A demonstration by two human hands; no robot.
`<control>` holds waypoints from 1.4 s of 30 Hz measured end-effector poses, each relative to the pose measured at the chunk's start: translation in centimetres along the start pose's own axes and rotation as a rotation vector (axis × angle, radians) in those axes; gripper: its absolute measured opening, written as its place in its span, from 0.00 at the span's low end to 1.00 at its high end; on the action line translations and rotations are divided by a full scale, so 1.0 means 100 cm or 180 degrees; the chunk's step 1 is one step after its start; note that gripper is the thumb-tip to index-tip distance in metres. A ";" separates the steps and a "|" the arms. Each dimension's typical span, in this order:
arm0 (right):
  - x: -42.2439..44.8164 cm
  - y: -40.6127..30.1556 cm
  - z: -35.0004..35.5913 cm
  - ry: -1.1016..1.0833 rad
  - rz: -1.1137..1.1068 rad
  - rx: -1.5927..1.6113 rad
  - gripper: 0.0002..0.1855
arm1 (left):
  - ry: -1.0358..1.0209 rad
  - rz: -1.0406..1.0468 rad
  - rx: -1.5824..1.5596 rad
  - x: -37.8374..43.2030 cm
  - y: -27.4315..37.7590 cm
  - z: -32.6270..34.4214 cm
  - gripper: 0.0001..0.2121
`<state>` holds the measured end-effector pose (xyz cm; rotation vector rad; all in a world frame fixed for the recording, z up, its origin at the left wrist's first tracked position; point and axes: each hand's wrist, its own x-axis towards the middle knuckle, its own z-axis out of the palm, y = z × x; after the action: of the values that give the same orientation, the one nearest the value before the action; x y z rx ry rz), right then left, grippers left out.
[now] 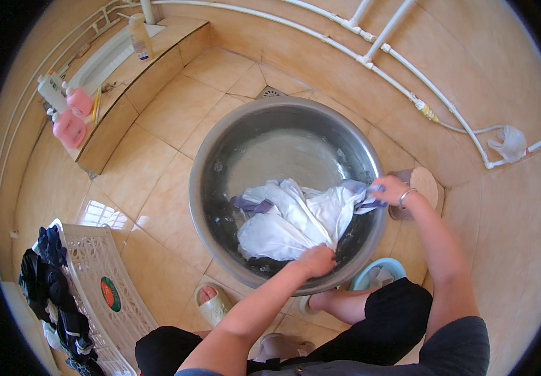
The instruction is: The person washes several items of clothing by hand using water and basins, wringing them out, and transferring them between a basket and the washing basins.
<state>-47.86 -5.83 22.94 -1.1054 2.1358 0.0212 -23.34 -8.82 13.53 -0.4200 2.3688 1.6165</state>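
A large round metal basin (pixel 197 141) stands on the floor before me with shallow water in it. Across its near half lies a wet white garment (pixel 280 225) with purple-grey edging. My left hand (pixel 318 261) grips the garment's near edge, just inside the basin's near rim. At the right rim, my right hand (pixel 389 191) pinches a purple-trimmed end of the same cloth and lifts it up towards the rim. A metal bracelet circles the right wrist. Folds hide the cloth's underside.
A white plastic basket (pixel 96 249) holding dark clothes stands at left. Pink pump bottles (pixel 69 129) and a cream bottle (pixel 140 37) sit on the tiled ledge (pixel 110 127). A blue bucket (pixel 397 267) is by my knee; a lidded bin (pixel 401 214) is right of the basin. White pipes (pixel 298 28) line the wall.
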 end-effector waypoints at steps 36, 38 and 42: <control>0.097 0.090 0.148 0.0920 0.1339 0.4403 0.13 | 0.1973 -0.1589 -0.2826 0.015 -0.114 -0.084 0.08; 0.089 0.043 0.117 0.0849 0.1830 0.5959 0.12 | 0.2294 -0.1292 -0.4184 -0.003 -0.128 -0.103 0.06; 0.087 0.035 0.073 0.1181 0.1180 0.6564 0.08 | 0.2235 -0.0428 -0.5932 -0.011 -0.084 -0.151 0.04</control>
<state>-49.36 -7.40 11.22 0.5585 1.3328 -1.7837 -19.78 -25.66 12.09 -1.4484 0.1248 3.3573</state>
